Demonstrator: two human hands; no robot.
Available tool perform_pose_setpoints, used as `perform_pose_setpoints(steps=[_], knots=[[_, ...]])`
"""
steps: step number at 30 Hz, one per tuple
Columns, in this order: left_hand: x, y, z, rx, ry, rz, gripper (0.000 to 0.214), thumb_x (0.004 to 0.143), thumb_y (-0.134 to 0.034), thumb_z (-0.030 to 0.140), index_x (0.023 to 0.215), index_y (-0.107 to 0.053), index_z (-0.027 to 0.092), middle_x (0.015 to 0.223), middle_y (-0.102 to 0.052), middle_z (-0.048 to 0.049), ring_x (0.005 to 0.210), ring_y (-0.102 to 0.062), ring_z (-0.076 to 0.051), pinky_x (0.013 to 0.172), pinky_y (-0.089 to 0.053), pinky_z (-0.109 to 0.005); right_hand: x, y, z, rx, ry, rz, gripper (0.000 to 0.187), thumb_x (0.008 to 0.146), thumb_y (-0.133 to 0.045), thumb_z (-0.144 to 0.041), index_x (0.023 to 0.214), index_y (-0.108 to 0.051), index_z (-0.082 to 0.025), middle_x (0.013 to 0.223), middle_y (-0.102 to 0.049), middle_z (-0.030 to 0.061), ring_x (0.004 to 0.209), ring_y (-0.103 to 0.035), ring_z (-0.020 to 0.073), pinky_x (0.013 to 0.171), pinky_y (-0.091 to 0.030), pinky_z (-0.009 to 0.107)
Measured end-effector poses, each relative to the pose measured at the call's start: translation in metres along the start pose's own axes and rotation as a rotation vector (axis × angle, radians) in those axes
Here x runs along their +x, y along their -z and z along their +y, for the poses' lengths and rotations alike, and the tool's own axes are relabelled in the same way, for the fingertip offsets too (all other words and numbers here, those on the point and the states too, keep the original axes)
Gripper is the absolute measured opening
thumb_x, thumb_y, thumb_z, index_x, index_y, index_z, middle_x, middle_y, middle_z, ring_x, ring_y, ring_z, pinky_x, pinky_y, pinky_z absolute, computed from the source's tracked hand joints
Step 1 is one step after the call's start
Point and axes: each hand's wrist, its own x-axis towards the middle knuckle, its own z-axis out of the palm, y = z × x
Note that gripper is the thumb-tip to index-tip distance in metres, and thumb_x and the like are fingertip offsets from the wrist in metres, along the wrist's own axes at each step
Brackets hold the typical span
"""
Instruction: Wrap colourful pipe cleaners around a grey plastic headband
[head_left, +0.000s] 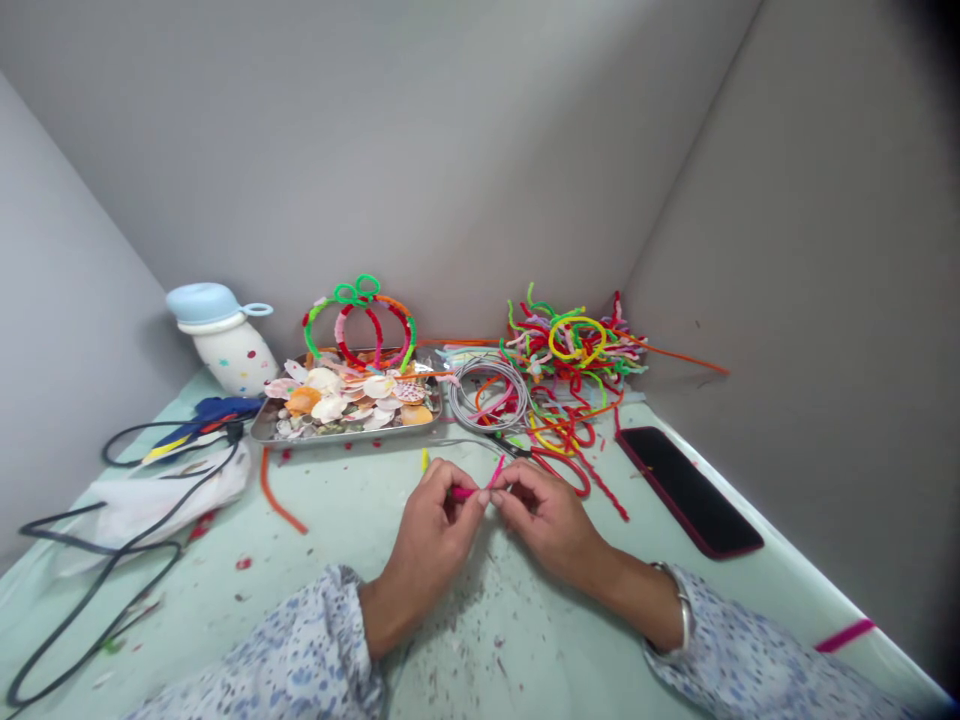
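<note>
Near the middle of the table, my left hand (442,515) pinches a pink pipe cleaner (462,493) between thumb and fingers. My right hand (546,510) is closed right beside it, thumb and forefinger pinched at the same pipe cleaner, whose tip sticks up between the hands. Most of the strand is hidden by my fingers. A short yellow piece (425,460) shows just behind my left hand. Just beyond my right hand lie scissors with red handles (562,468), partly covered by loose pipe cleaners.
A metal tray (352,437) of seashells stands at the back, with colourful pipe-cleaner rings (379,325) above it. Behind are a wire coil (489,395) and a pipe-cleaner heap (574,340). A phone (690,490) lies right; a white bottle (229,350), glue gun (217,412) and black cable (120,550) left.
</note>
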Motion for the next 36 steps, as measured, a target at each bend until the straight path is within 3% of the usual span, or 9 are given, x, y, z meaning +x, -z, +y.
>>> perform_pose_setpoints(steps=[7, 12, 16, 30, 36], knots=[[-0.0005, -0.0012, -0.0015, -0.011, 0.010, -0.034, 0.011, 0.085, -0.050, 0.027, 0.083, -0.053, 0.017, 0.078, -0.049, 0.0002, 0.066, -0.047, -0.012, 0.058, -0.037, -0.024, -0.0012, -0.0004, 0.0012, 0.055, -0.041, 0.048, 0.008, 0.087, -0.054, -0.026, 0.093, -0.054, -0.021, 0.071, -0.054, -0.0024, 0.058, -0.050, 0.0110, 0.054, -0.041, 0.023], [0.0000, -0.0013, -0.0022, -0.024, 0.025, -0.030, 0.011, 0.085, -0.050, 0.027, 0.081, -0.052, 0.017, 0.076, -0.049, 0.0006, 0.066, -0.046, -0.012, 0.058, -0.037, -0.024, -0.0003, 0.0031, -0.0042, 0.000, 0.176, 0.114, 0.006, 0.083, -0.056, -0.014, 0.086, -0.055, -0.020, 0.092, -0.056, 0.0029, 0.077, -0.055, 0.0131, 0.066, -0.045, 0.024], [0.0000, -0.0009, -0.0015, -0.026, 0.038, -0.038, 0.009, 0.084, -0.049, 0.025, 0.082, -0.053, 0.017, 0.077, -0.050, 0.0002, 0.066, -0.046, -0.012, 0.060, -0.037, -0.024, 0.0002, 0.0046, -0.0047, -0.044, 0.284, 0.106, 0.014, 0.083, -0.056, -0.010, 0.090, -0.059, -0.021, 0.093, -0.057, 0.0033, 0.085, -0.057, 0.0142, 0.073, -0.046, 0.026], [-0.0028, 0.0006, 0.0021, -0.051, -0.003, -0.062, 0.015, 0.089, -0.044, 0.028, 0.090, -0.055, 0.018, 0.085, -0.054, -0.0029, 0.079, -0.050, -0.015, 0.068, -0.038, -0.026, 0.0002, 0.0042, -0.0018, -0.086, 0.277, 0.181, 0.012, 0.083, -0.059, -0.015, 0.092, -0.064, -0.023, 0.093, -0.059, 0.0037, 0.087, -0.058, 0.0157, 0.076, -0.048, 0.028], [-0.0025, 0.0011, 0.0013, -0.054, 0.013, -0.050, 0.015, 0.089, -0.045, 0.029, 0.089, -0.055, 0.018, 0.086, -0.055, -0.0032, 0.079, -0.050, -0.016, 0.066, -0.038, -0.026, 0.0005, 0.0053, -0.0037, -0.084, 0.207, 0.163, 0.012, 0.083, -0.061, -0.021, 0.093, -0.067, -0.024, 0.097, -0.061, 0.0055, 0.087, -0.060, 0.0176, 0.076, -0.051, 0.031]])
